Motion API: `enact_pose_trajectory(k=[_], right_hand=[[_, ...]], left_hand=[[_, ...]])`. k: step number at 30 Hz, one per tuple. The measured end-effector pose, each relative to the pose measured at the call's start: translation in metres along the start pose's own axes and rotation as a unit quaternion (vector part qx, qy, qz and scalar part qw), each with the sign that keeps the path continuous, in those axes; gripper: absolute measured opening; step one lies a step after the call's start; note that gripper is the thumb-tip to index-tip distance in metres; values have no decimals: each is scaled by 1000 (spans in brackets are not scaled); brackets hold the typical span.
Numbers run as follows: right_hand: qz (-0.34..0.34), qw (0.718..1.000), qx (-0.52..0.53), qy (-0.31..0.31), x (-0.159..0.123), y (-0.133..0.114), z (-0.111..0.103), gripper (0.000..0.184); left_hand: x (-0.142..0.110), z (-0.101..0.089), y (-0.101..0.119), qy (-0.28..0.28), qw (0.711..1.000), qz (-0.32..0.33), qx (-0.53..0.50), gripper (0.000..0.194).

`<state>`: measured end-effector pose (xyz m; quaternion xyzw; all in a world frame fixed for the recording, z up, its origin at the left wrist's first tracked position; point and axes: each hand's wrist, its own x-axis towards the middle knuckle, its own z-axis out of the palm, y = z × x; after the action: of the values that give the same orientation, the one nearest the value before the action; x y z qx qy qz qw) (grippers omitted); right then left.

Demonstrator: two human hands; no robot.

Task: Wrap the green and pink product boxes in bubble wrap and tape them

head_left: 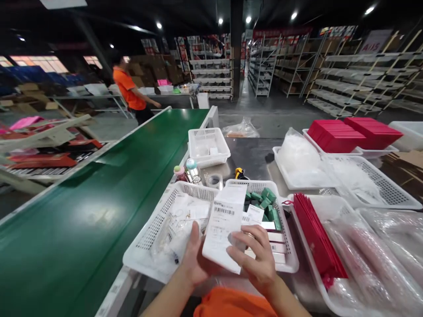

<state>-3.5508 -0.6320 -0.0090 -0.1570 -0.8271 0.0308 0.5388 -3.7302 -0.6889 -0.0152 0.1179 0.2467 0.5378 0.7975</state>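
Both my hands hold up a white paper slip [224, 226] printed with a barcode, over a white perforated basket [155, 229]. My left hand [194, 259] grips the slip's lower left from behind, thumb up along its edge. My right hand [256, 255] pinches its right side, fingers curled on the front. In the basket lie clear plastic bags on the left, small green boxes [264, 200] at the back right, and white labelled boxes [276, 248] on the right.
A green conveyor belt [99, 198] runs along the left. A person in an orange shirt [130, 90] stands at its far end. A small white basket [208, 147], tape roll [214, 180], red bags [313, 240], red boxes [353, 132] and trays of plastic wrap lie on the metal table.
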Motion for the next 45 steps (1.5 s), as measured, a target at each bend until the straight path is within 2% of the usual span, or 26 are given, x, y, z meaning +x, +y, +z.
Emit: enact_pose_trajectory(k=[1,3,6,8,12,17,19,20,23,25,27,28,30,33,35,37,39,41,43,45], right_hand=[[8,1000,-8,-6,-5,-1,1,25],[44,999,-15,-12,-14,-4,1,27],[102,994,-4,-25,-23,-8,-3,35],[126,991,10,-38,-25,-10,-6,39],[179,982,46,-26,-28,-14,-6,42],[317,943,98,19,-31,-21,1,29],[390,908,151,28,-31,-25,5,22],[432,881,188,28,-30,-26,7,22],[550,777,304,28,-27,-30,13,31],[594,714,369,32,-24,-31,17,39],[614,675,406,38,-22,-31,18,43],[620,667,412,37,-22,-32,18,43],[625,667,405,25,-24,-31,15,41],[612,690,387,-2,-31,-30,10,38],[597,710,373,-3,-36,-30,8,37],[584,723,368,4,-40,-32,8,38],[583,719,377,8,-45,-35,10,39],[591,717,371,14,-50,-38,13,35],[594,732,333,18,-56,-39,14,26],[589,761,272,6,-63,-39,13,17]], left_hand=[[3,4,4,-36,999,-6,-19,80],[9,9,9,-69,997,0,-35,67],[17,11,9,-59,997,-3,-44,46],[19,10,6,-33,998,-5,-46,41],[18,8,4,12,999,-8,-33,46],[15,13,8,20,999,-21,-18,58],[15,18,9,27,999,-16,-10,61],[15,19,9,36,999,-9,-2,63],[16,23,5,77,997,16,27,64],[16,23,1,97,994,24,35,64],[16,23,0,101,993,39,37,65],[16,22,1,96,993,49,37,66],[18,22,7,77,995,51,32,66],[23,24,17,61,998,13,29,59],[27,28,18,96,995,-5,41,59],[30,33,11,159,984,11,79,62],[29,37,-1,217,966,40,135,68],[27,38,-11,249,954,53,160,71],[29,37,-14,271,952,43,136,64],[34,37,-15,297,947,39,115,50]])
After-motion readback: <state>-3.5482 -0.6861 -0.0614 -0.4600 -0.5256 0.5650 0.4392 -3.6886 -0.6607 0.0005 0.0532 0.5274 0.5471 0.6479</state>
